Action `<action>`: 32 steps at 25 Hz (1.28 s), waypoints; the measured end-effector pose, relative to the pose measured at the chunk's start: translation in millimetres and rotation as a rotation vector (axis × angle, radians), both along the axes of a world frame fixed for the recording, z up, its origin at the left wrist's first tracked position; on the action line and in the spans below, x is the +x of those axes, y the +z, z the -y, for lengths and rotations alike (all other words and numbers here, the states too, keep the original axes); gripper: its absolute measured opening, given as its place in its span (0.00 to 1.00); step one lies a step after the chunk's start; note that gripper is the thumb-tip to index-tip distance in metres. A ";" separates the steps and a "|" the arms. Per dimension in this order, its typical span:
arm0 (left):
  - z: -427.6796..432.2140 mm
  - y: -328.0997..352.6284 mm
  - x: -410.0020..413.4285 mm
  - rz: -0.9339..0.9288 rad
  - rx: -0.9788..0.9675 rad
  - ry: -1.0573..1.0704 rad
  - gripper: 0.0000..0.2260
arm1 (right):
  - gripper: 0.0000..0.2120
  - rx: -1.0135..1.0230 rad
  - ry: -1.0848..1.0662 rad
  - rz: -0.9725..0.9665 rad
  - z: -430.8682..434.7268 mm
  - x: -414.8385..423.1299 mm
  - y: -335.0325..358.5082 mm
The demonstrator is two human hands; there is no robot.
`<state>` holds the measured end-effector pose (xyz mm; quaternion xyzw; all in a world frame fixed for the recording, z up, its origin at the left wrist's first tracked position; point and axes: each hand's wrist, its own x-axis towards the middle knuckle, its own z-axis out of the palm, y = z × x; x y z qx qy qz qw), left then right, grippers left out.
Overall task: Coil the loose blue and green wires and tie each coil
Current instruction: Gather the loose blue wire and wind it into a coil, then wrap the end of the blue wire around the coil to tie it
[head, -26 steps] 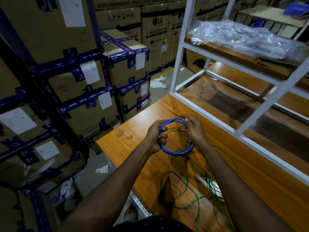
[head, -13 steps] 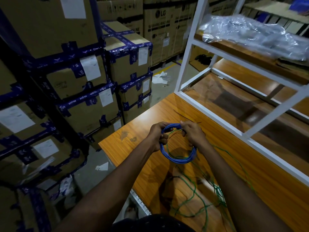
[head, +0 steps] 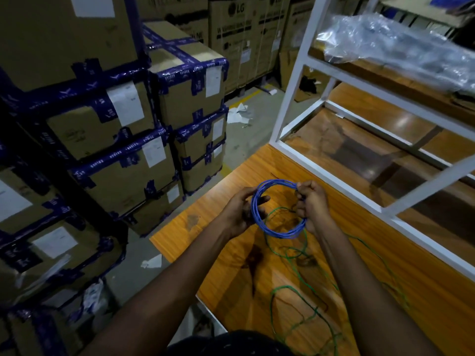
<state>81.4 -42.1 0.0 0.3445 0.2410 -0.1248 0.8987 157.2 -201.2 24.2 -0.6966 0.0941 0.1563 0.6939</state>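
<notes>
A blue wire (head: 276, 231) is wound into a round coil of several turns, held up just above the wooden table (head: 221, 265). My left hand (head: 243, 209) grips the coil's left side with fingers curled through the ring. At the coil's upper right, my right hand (head: 313, 204) pinches the strands. The green wire (head: 295, 291) lies loose and tangled on the table below the coil, trailing toward me and to the right.
A white metal shelf frame (head: 290, 98) stands on the table right behind my hands, with a clear plastic bag (head: 395, 44) on its upper shelf. Stacked cardboard boxes with blue tape (head: 123, 150) fill the left side across a narrow floor gap.
The blue coil stays in both hands and has tilted a little. My right hand's grip sits higher on the ring. The camera has turned slightly.
</notes>
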 end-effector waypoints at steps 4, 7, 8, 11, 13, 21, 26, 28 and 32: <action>2.1 -12.6 -6.6 0.062 0.013 -0.052 0.10 | 0.15 -0.173 -0.232 0.070 -10.6 3.5 -26.3; -2.0 -16.8 0.7 0.020 -0.076 0.026 0.12 | 0.15 -0.355 -0.269 0.156 -22.0 3.4 -39.9; -5.3 -18.7 3.7 0.007 -0.118 0.039 0.14 | 0.15 -0.369 -0.258 0.195 -25.7 3.9 -42.5; -16.2 -25.5 9.8 0.000 -0.244 0.015 0.18 | 0.15 -0.450 -0.171 0.311 -28.7 4.7 -49.4; -20.4 -29.4 12.6 -0.005 -0.306 -0.004 0.17 | 0.13 -0.522 -0.102 0.377 -26.0 2.6 -56.4; -35.9 -48.6 30.4 -0.112 -0.359 0.028 0.15 | 0.09 -0.666 0.247 0.438 -21.6 20.9 -74.3; -52.7 -62.9 24.6 -0.161 -0.262 0.141 0.16 | 0.06 -0.849 0.089 0.373 6.1 65.3 -79.1; -56.5 -65.2 23.4 -0.164 -0.268 0.162 0.17 | 0.10 -1.012 0.033 0.282 21.3 79.5 -86.1; -53.9 -69.9 22.8 -0.165 -0.255 0.165 0.17 | 0.20 -1.194 0.140 0.148 27.7 85.6 -105.2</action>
